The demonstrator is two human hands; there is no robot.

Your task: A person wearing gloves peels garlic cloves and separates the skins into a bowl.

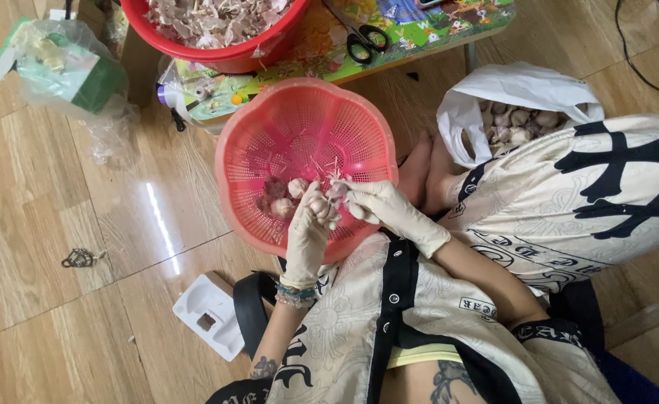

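Now, keep the garlic bulb [338, 191] low over the pink colander [359, 135]: your right hand [378, 208] pinches it at the near rim, your left hand [311, 224], fingers curled around cloves, just beside. Let cloves fall among those at the colander's left.

Glossy perforated plastic colander [305, 135]
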